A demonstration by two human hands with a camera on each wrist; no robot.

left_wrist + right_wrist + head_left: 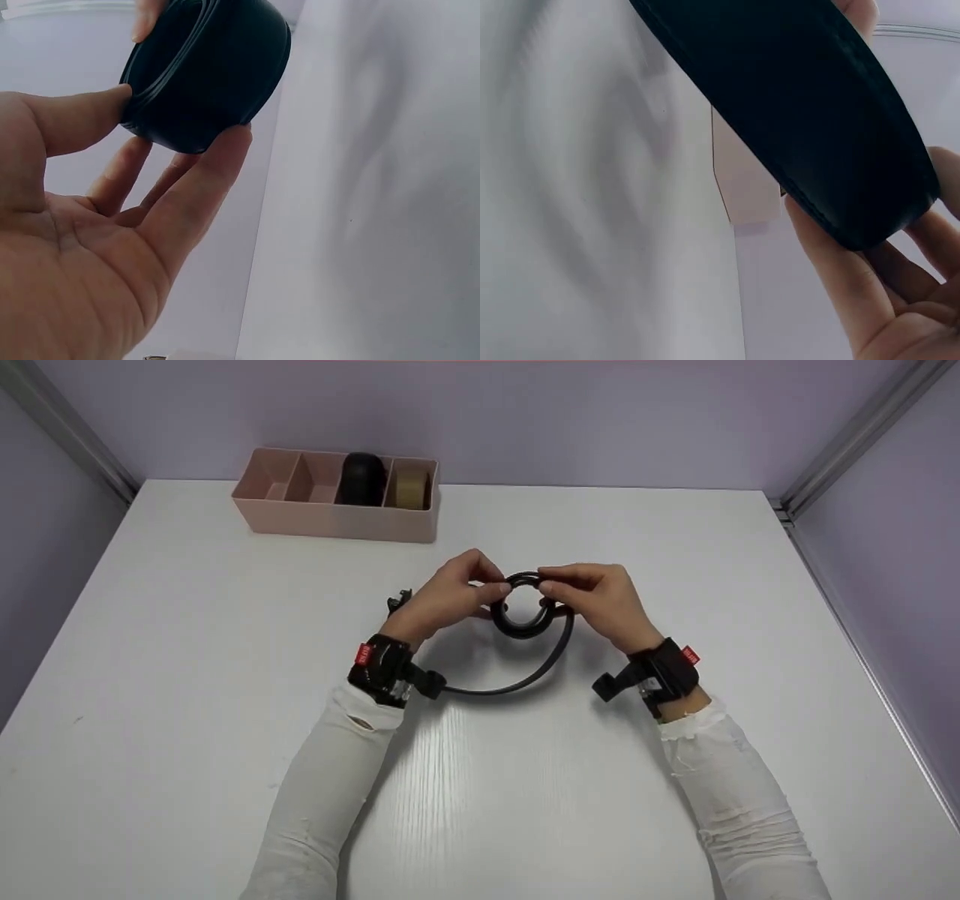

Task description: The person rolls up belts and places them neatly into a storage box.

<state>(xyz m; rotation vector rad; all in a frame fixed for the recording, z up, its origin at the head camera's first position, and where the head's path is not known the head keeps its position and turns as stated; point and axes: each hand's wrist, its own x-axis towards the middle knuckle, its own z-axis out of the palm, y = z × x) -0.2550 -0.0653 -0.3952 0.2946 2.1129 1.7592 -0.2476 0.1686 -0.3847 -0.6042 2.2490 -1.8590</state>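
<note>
A black belt (523, 632), wound into a round coil, is held up over the white table between both hands. My left hand (454, 594) pinches the coil's left side, thumb on its near edge and fingers beneath, as the left wrist view also shows with the belt (232, 71). On the opposite side my right hand (606, 598) grips it between thumb and fingers; in the right wrist view the belt (802, 120) shows its broad outer face. A loose length curves from the coil's right down behind the left wrist. Past that wrist pokes a dark buckle-like piece (400, 601).
At the table's back left stands a pink divided box (341, 523). One compartment holds a black rounded thing (363, 480), the one beside it a tan roll (411, 488). Pale wall panels border the white table (187, 660) at the back and sides.
</note>
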